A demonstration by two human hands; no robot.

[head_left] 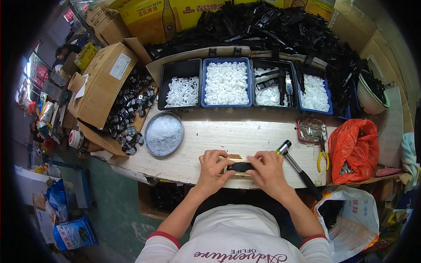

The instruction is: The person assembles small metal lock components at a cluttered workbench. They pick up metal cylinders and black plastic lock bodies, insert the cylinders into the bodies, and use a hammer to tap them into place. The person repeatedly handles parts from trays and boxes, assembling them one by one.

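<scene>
At the near edge of the table, a black, elongated plastic part lies between my hands, over a pale wooden block. My left hand grips its left end, fingers curled and thumb in front. At the other end, my right hand has its fingers bent and closed on the part. Anything small under those fingertips is hidden. Just right of my right hand lies a hammer with a black grip, its head pointing away from me.
Bins of white plastic pieces line the back, before a heap of black parts. A round metal pan and a tipped carton stand left. Yellow-handled pliers, a red tray of metal pins and a red bag lie right.
</scene>
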